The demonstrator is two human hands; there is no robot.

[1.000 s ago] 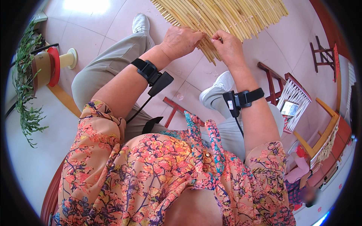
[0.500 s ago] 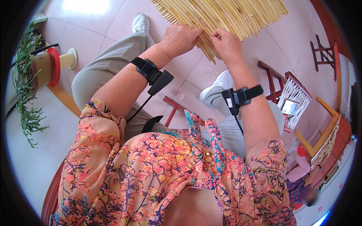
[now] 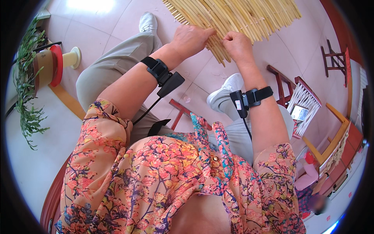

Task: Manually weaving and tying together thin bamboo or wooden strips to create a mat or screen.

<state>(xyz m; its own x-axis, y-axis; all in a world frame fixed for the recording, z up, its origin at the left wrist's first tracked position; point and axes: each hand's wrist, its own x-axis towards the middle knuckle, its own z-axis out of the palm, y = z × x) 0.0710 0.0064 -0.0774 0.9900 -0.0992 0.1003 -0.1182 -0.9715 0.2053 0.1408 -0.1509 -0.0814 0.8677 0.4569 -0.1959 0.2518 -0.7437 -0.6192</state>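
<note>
A: Report the left hand [image 3: 191,38].

B: It lies on the near edge of the bamboo-slat mat [image 3: 233,17], fingers curled over the slat ends and pressed against them. Whether a single slat is pinched cannot be told.

A: The right hand [image 3: 237,45]?

B: Closed into a loose fist just beside the left hand's grip, thumb and fingers pressed together on the slat ends at the mat's lower corner.

A: Mat position?

B: It spreads on the tiled floor [image 3: 117,23] away from both grips, beyond the knees. A black wrist strap [image 3: 156,70] sits behind the left grip, another [image 3: 253,97] behind the right.
</note>
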